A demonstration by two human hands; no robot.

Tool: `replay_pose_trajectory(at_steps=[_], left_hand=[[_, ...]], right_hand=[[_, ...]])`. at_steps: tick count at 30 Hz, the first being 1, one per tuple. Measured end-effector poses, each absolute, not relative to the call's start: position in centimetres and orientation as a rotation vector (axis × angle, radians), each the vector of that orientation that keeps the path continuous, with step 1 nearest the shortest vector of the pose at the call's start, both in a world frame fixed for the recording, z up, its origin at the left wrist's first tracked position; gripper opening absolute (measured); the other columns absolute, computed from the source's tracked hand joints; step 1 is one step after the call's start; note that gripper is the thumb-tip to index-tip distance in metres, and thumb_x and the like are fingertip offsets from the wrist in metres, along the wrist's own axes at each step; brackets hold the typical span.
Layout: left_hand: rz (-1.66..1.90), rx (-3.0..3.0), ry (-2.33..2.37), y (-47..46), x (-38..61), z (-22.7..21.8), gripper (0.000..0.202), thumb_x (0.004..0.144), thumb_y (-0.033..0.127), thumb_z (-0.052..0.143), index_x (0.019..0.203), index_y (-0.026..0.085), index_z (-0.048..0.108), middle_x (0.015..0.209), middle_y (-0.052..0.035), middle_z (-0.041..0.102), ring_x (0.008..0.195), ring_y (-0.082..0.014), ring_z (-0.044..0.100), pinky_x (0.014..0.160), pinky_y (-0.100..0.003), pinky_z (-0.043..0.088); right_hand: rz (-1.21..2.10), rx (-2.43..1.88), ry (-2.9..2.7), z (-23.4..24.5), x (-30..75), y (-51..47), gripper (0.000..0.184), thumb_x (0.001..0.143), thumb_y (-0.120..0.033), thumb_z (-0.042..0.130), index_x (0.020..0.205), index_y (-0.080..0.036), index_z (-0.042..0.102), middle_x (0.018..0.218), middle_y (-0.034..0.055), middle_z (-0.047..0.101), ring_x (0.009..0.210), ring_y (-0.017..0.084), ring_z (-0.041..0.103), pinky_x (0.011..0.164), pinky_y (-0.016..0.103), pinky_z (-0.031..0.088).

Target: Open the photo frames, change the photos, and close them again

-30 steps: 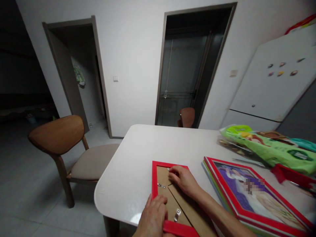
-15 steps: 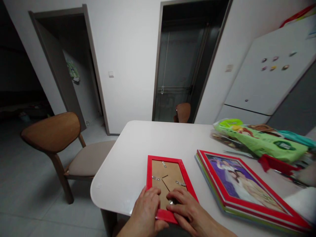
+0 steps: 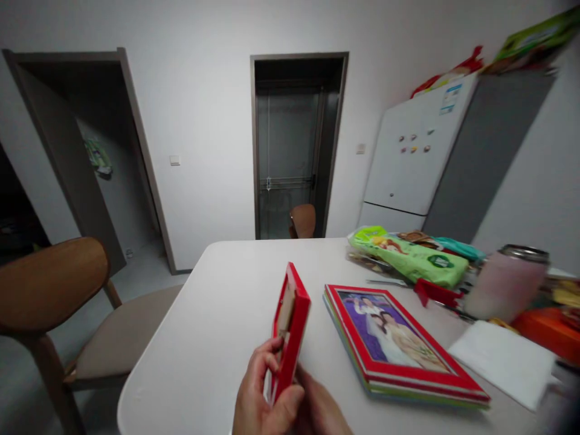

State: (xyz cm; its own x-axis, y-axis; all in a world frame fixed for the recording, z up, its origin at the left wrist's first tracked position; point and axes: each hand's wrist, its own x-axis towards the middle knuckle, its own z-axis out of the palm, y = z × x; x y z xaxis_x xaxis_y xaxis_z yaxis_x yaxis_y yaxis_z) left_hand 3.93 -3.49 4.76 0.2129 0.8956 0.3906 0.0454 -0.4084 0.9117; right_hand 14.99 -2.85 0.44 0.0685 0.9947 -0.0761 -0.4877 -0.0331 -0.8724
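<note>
A small red picture frame (image 3: 290,326) stands on edge above the white table (image 3: 217,338), its brown back facing left. My left hand (image 3: 260,396) is closed round its lower end, thumb on the red rim. My right hand (image 3: 319,408) sits just behind and under the frame, touching its lower right side; its fingers are mostly hidden. To the right lies a stack of red-framed photos (image 3: 399,341), flat on the table.
A wooden chair (image 3: 49,290) stands left of the table. At the back right lie a green packet (image 3: 408,257), a pink tumbler (image 3: 505,281), white paper (image 3: 502,359) and an orange box (image 3: 550,323). A white fridge (image 3: 417,163) and a dark doorway (image 3: 294,145) are behind.
The small red frame lay face down on the table with both hands on its back; now it is lifted and turned onto its edge. The view has swung right.
</note>
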Motion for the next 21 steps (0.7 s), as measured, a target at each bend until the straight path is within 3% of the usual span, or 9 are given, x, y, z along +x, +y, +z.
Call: replay_pose_trajectory(at_steps=[4, 8, 10, 15, 21], left_hand=[[1.32, 1.312, 0.779, -4.1, 6.8, 5.9, 0.04, 0.06, 0.053, 0.06, 0.078, 0.022, 0.043, 0.118, -0.0088, 0.047, 0.101, -0.0252, 0.05, 0.079, -0.031, 0.044], [1.323, 1.086, 0.689, -3.7, 8.5, 8.8, 0.072, 0.056, 0.045, 0.068, 0.112, 0.024, 0.029, 0.113, -0.0105, 0.051, 0.098, -0.0255, 0.053, 0.078, -0.034, 0.045], [1.239, 1.021, 0.582, -3.3, 10.0, 9.5, 0.08, 0.056, 0.039, 0.069, 0.119, 0.023, 0.022, 0.111, -0.0115, 0.053, 0.095, -0.0259, 0.054, 0.078, -0.035, 0.045], [1.089, 1.016, 0.485, -1.9, 15.5, 6.6, 0.082, 0.055, 0.034, 0.068, 0.121, 0.015, 0.023, 0.112, -0.0152, 0.052, 0.098, -0.0271, 0.052, 0.081, -0.036, 0.043], [1.017, 1.458, 0.86, -1.3, 18.8, 2.4, 0.067, 0.065, 0.023, 0.057, 0.124, 0.015, 0.026, 0.12, -0.0095, 0.048, 0.109, -0.0212, 0.044, 0.091, -0.028, 0.034]], right_hand=[[1.439, -0.747, -0.635, 2.0, 14.3, -2.8, 0.037, 0.07, -0.047, 0.047, 0.087, -0.017, 0.061, 0.076, 0.0057, 0.066, 0.074, 0.021, 0.061, 0.063, 0.032, 0.05], [1.292, -0.943, -0.481, 5.2, 21.7, -3.5, 0.04, 0.066, -0.038, 0.055, 0.102, -0.02, 0.054, 0.076, 0.0031, 0.067, 0.068, 0.021, 0.063, 0.059, 0.033, 0.05], [1.259, -1.107, -0.548, 7.1, 26.3, -3.8, 0.044, 0.067, -0.037, 0.055, 0.108, -0.024, 0.05, 0.075, 0.0027, 0.068, 0.063, 0.022, 0.063, 0.054, 0.033, 0.05], [1.205, -1.426, -0.791, 9.2, 35.1, -3.2, 0.039, 0.065, -0.031, 0.055, 0.103, -0.02, 0.055, 0.068, 0.0038, 0.069, 0.057, 0.022, 0.063, 0.053, 0.033, 0.049], [1.015, -1.651, -1.049, 5.7, 40.4, -1.2, 0.032, 0.061, -0.034, 0.058, 0.087, -0.015, 0.063, 0.068, 0.0038, 0.069, 0.064, 0.022, 0.063, 0.06, 0.03, 0.048]])
